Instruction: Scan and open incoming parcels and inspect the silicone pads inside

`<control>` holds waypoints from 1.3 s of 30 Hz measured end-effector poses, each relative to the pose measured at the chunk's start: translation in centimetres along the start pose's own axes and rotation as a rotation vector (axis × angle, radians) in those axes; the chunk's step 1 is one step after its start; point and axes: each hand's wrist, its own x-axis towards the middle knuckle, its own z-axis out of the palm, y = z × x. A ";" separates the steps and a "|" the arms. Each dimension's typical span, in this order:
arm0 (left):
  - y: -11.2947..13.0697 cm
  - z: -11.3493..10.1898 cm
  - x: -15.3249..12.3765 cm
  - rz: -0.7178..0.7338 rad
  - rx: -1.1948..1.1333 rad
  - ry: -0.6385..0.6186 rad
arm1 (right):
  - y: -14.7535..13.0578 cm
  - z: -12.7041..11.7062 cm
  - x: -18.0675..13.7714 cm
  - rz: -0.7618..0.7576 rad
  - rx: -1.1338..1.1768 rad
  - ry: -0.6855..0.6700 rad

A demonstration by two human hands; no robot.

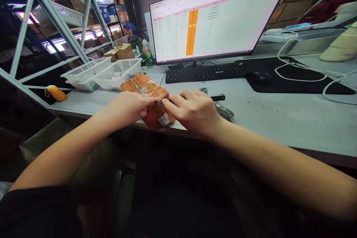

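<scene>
An orange-brown package (152, 86) in shiny clear plastic lies at the desk's front edge, a white printed label (164, 119) on its lower part. My left hand (136, 106) is closed on the package's left side, its thumb and forefinger pressed at the middle seam. From the right, my right hand (193, 109) grips the same seam with bent fingers, the tips of both hands nearly meeting. What lies right between the fingertips is too small to make out. Behind my right hand a black bar-shaped object (217, 97) sticks out, and a clear plastic-wrapped item (225, 111) is partly hidden by it.
A monitor (217, 18) showing a spreadsheet stands behind a black keyboard (205, 73). White perforated baskets (118, 73), a green-labelled bottle (147, 54) and an orange bottle (57, 93) are to the left. A mouse (259, 77) and a white cable (304, 79) lie rightward.
</scene>
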 end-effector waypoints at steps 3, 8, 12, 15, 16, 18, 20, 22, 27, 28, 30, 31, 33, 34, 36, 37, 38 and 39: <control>-0.3 0.1 0.2 -0.016 0.004 -0.029 | 1.5 1.0 -0.4 0.078 -0.006 -0.018; -1.7 0.9 0.4 -0.030 -0.204 0.107 | 2.4 2.2 -1.2 0.093 0.050 0.083; -2.4 2.4 0.2 -0.064 -0.323 0.180 | 1.8 2.6 -1.6 0.084 0.075 0.178; -1.7 4.1 -0.2 -0.064 -0.346 0.261 | 1.3 2.5 -2.1 0.082 0.110 0.214; -1.3 4.8 -0.4 -0.058 -0.374 0.306 | 1.2 2.4 -2.3 0.079 0.121 0.219; -0.6 6.0 -0.5 -0.068 -0.446 0.414 | 0.9 2.3 -2.4 0.080 0.138 0.223; -0.2 7.0 -0.6 -0.099 -0.508 0.499 | 0.7 2.3 -2.3 0.085 0.148 0.222; 0.1 7.6 -0.5 -0.126 -0.561 0.542 | 0.6 2.5 -2.0 0.086 0.153 0.211; 0.1 8.1 -0.7 -0.160 -0.628 0.586 | 0.5 2.7 -1.3 0.074 0.130 0.195; 0.2 8.2 -0.7 -0.163 -0.624 0.595 | 0.5 2.7 -1.2 0.071 0.124 0.195; 0.2 8.4 -0.7 -0.164 -0.608 0.611 | 0.4 2.6 -1.2 0.066 0.116 0.192; 0.3 8.5 -0.7 -0.167 -0.601 0.620 | 0.4 2.6 -1.2 0.064 0.112 0.189; 0.4 8.8 -0.6 -0.175 -0.595 0.645 | 0.2 2.5 -1.1 0.067 0.097 0.177; 0.5 9.0 -0.5 -0.177 -0.599 0.660 | 0.1 2.5 -1.0 0.067 0.083 0.171; 0.6 9.3 -0.4 -0.173 -0.613 0.701 | 0.0 2.6 -0.8 0.061 0.052 0.161; 0.6 9.5 -0.3 -0.167 -0.621 0.725 | 0.0 2.6 -0.6 0.049 0.042 0.158; 0.6 9.6 -0.2 -0.158 -0.631 0.749 | 0.1 2.8 -0.5 0.030 0.037 0.155; 0.5 9.8 -0.1 -0.143 -0.642 0.768 | 0.3 2.9 -0.3 0.006 0.039 0.148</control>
